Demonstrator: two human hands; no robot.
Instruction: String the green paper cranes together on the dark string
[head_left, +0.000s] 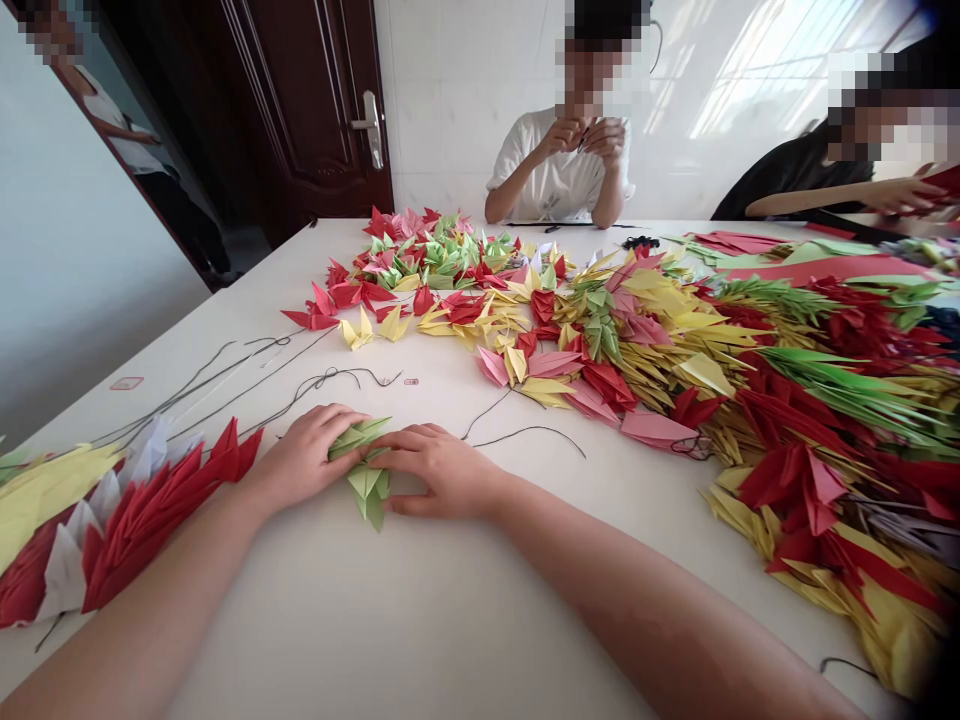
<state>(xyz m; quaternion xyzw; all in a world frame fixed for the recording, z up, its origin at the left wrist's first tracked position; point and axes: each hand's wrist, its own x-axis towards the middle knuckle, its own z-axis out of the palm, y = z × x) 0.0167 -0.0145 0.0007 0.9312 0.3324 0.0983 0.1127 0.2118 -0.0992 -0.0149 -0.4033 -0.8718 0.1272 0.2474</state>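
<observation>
A pale green origami crane lies on the white table between my hands. My left hand presses on its near left side, fingers curled over the paper. My right hand rests against its right side, fingertips reaching over a green wing. Part of the crane is hidden under my fingers. A thin dark cord curves on the table just beyond my right hand. Beyond my left hand lies a strung bank of red, white and yellow paper cranes.
Large heaps of red, yellow, pink and green paper cranes cover the table's middle and right. Loose dark cords trail at the left. Across the table a seated person's hands hold something small. Another person's arm reaches in at the right.
</observation>
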